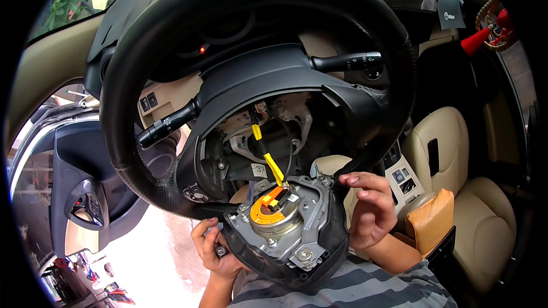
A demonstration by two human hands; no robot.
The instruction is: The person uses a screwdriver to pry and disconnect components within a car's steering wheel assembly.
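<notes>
An airbag module (325,228) hangs below the steering wheel (117,108), its metal back facing up and its black cover underneath. An orange connector (268,204) sits in its round inflator. From there a yellow-and-black wire (273,166) runs up into the opened wheel hub (251,137). My left hand (214,251) is at the module's left edge, fingers curled around a small piece with a round metal end (220,251); the rest of that piece is hidden. Beside the module's right edge, my right hand (372,208) has its fingers apart and holds nothing I can see.
Stalks (168,126) stick out on both sides of the column. The driver's door (85,194) stands open at left. To the right are the centre console (402,179), a tan cushion-like box (431,222) and the beige passenger seat (485,217). A red light glows in the instrument cluster (202,50).
</notes>
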